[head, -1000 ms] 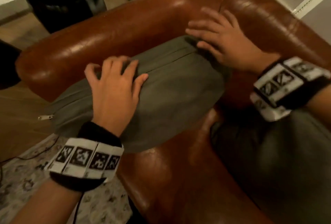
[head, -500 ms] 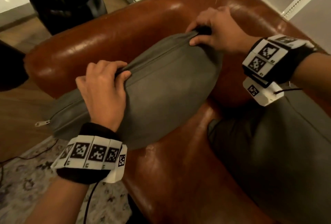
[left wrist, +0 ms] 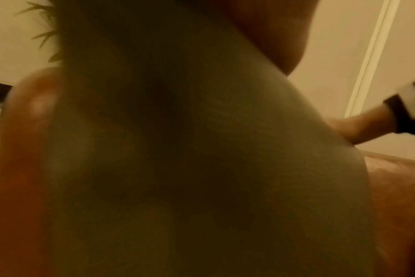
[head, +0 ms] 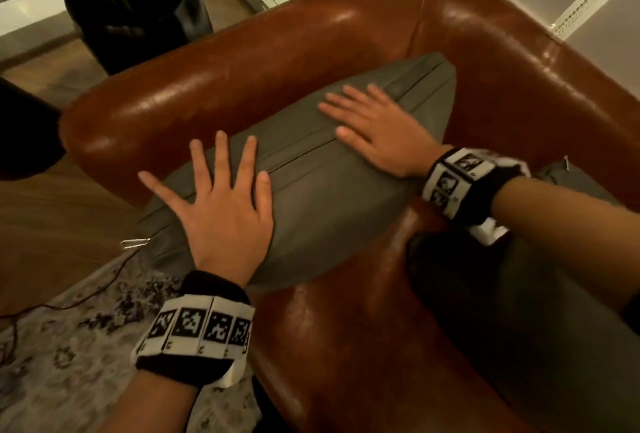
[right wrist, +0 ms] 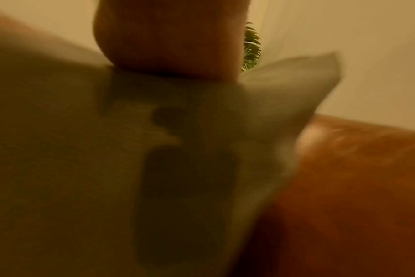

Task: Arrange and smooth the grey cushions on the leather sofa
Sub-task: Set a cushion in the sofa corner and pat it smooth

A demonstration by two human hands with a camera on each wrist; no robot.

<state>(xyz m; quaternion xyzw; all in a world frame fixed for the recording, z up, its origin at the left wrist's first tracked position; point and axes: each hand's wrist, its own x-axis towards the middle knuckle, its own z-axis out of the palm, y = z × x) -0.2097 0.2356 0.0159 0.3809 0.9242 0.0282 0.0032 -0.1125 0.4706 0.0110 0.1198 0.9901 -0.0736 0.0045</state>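
Both grips now flat on cushion (head: 329, 190)

A black planter (head: 138, 6) with green leaves stands on wood floor (head: 52, 211) beside a patterned rug (head: 69, 346).

On my feed the head view is dim and warm, with soft glare patches on the leather sofa (head: 270, 51) and straight lines bowing toward the edges (wide-angle lens). Both wrist views are darker, orange-tinted and heavily blurred, the grey cushion (left wrist: 178, 168) filling them out of focus.
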